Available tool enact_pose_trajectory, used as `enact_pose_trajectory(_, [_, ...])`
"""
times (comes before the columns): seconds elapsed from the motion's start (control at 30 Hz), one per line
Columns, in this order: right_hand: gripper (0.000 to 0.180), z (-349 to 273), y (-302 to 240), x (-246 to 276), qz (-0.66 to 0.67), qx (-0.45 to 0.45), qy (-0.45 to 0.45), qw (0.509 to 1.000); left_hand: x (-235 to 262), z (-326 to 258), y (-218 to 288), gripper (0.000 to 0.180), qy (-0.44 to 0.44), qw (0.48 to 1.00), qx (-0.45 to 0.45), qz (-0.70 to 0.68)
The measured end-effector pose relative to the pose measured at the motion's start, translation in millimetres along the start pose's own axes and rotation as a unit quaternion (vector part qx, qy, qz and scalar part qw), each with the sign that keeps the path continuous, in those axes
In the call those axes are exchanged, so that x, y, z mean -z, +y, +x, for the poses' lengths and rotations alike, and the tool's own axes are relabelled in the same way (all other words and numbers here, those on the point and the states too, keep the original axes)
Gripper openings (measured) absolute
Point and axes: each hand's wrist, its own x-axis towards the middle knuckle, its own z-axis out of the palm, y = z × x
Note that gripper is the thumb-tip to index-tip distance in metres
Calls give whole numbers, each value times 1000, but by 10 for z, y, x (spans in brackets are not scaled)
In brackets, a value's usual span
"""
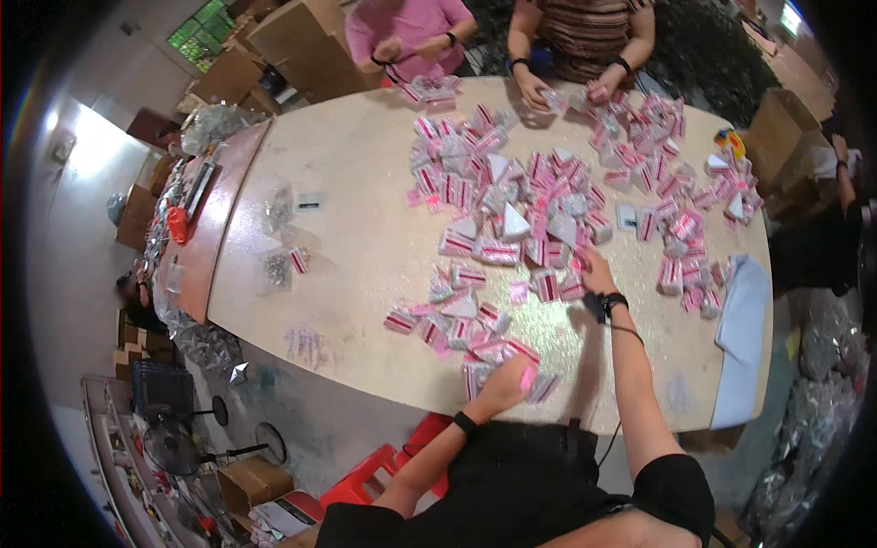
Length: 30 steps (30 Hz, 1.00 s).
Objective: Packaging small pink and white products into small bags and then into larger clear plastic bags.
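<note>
My left hand [504, 385] is close to the table's near edge, closed round a pink and white wedge-shaped packet [504, 350] in clear wrapping. More striped wrapping sticks out beside its fingers. Farther forward and to the right, my right hand [596, 274] has its fingers pinched at a similar packet [572, 287] on the near side of the large pile; the fingers partly cover what they grip. A smaller cluster of these packets [459, 305] lies just beyond my left hand. The large pile [516, 224] fills the middle of the table.
The pale table [347, 256] carries another packet heap [685, 237] to the right and a light blue cloth [742, 338] at the right edge. Two people work across it, their hands [532, 89] on packets. A red stool [370, 475] and fans [172, 446] stand at lower left.
</note>
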Motion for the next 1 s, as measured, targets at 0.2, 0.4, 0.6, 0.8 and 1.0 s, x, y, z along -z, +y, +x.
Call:
enact_pose_trajectory(0.2, [35,-348,-352,3,-162,-59,43,984,4,-32,120,23,-46,998,26,-38])
enact_pose_trajectory(0.4, [19,-719,-434,171,-237,-57,38,969,-109,-29,-73,17,-24,996,-74,-52])
enact_pose_trajectory(0.6, [23,-1324,-574,15,-301,-27,12,953,-36,35,71,15,-48,989,-6,-142])
enact_pose_trajectory(0.8, [25,-1754,-672,-282,-113,-254,82,957,21,-66,312,16,-1,996,-52,-75])
enact_pose_trajectory(1.0, [17,-1963,-752,-191,-230,-124,31,965,-13,-133,369,19,70,991,-60,-101])
